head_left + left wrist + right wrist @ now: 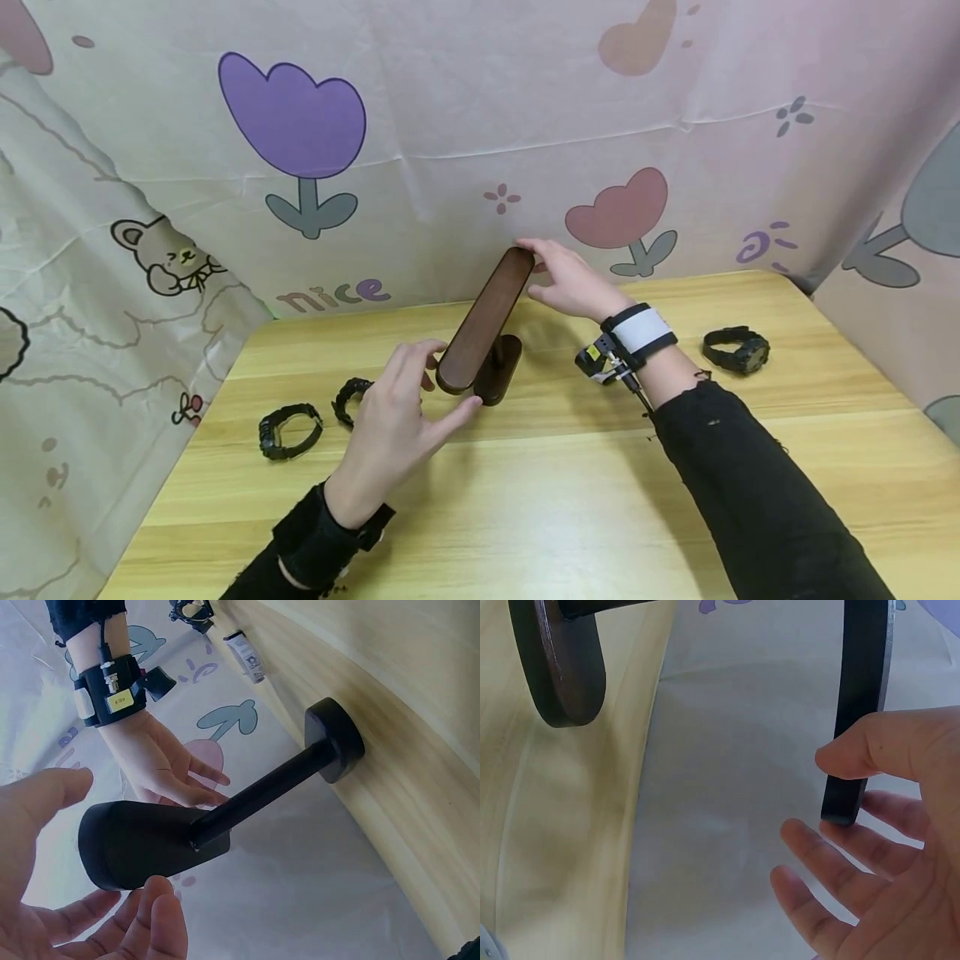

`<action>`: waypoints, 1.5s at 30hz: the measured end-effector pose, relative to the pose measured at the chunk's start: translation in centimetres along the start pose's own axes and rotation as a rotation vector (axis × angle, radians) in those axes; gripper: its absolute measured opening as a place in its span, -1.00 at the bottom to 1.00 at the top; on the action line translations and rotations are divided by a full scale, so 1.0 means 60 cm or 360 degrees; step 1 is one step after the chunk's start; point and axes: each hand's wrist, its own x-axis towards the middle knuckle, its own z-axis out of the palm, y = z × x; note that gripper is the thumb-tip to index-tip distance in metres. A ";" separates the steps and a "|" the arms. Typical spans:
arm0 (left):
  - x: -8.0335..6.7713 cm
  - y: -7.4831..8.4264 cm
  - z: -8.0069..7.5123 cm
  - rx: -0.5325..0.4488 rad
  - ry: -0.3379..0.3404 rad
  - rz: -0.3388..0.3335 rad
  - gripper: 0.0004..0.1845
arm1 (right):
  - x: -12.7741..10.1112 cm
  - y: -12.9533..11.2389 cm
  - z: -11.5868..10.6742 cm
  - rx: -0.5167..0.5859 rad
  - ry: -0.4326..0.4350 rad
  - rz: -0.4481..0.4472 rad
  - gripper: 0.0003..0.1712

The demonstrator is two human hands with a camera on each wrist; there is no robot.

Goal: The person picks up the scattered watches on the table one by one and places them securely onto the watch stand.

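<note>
A dark brown stand [487,325] with a long padded-looking top bar, a post and an oval base stands on the table. My left hand [401,425] is at the bar's near end, thumb and fingers spread on either side of it. In the left wrist view the bar's dark underside [150,844] lies between the thumb and fingers. My right hand [573,279] is at the far end, with a fingertip at the bar's top edge. The right wrist view shows the thumb across the bar [859,682] and relaxed fingers around its end; firm contact cannot be made out.
On the wooden table [562,517], a black watch [290,432] lies at left, and another black strap [348,400] is partly hidden by my left hand. A third black watch [738,350] lies at right. A patterned cloth [450,125] hangs behind the table.
</note>
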 end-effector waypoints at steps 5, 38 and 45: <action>0.000 -0.001 0.002 0.0021 0.0031 -0.0002 -0.33 | -0.003 -0.001 -0.002 0.0002 0.0015 0.0008 -0.14; 0.021 -0.028 -0.010 0.0019 0.0072 0.0031 -0.41 | -0.064 0.022 -0.032 -0.0055 0.0099 0.0053 -0.21; 0.028 -0.038 -0.012 0.0037 0.0078 0.0052 -0.43 | -0.088 0.020 -0.044 -0.0068 0.0107 0.0053 -0.27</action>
